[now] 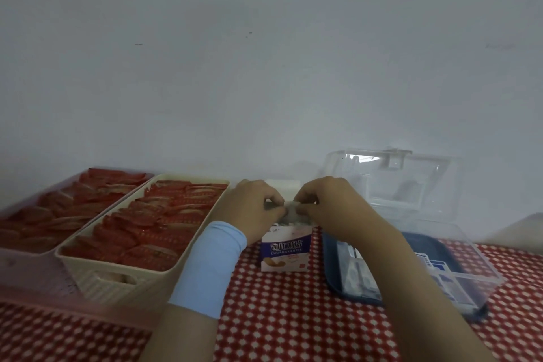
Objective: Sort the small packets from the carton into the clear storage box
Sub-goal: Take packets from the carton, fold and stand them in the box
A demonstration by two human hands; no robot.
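A small white and purple carton [285, 253] stands upright on the checked tablecloth in the middle. Above its open top, my left hand [255, 209] and my right hand [326, 203] meet, and both pinch a small pale packet [291, 205] between their fingertips. More packets show at the carton's mouth, mostly hidden by my hands. The clear storage box [458, 276] sits to the right with a dark blue base, its transparent lid [393, 182] raised against the wall. Several pale and blue packets lie inside it. My right forearm crosses over the box's left side.
A cream basket [117, 273] full of red packets sits left of the carton, and a pink tray [26, 267] with more red packets lies beyond it. The red and white checked cloth [293, 317] covers the table. A plain wall rises close behind.
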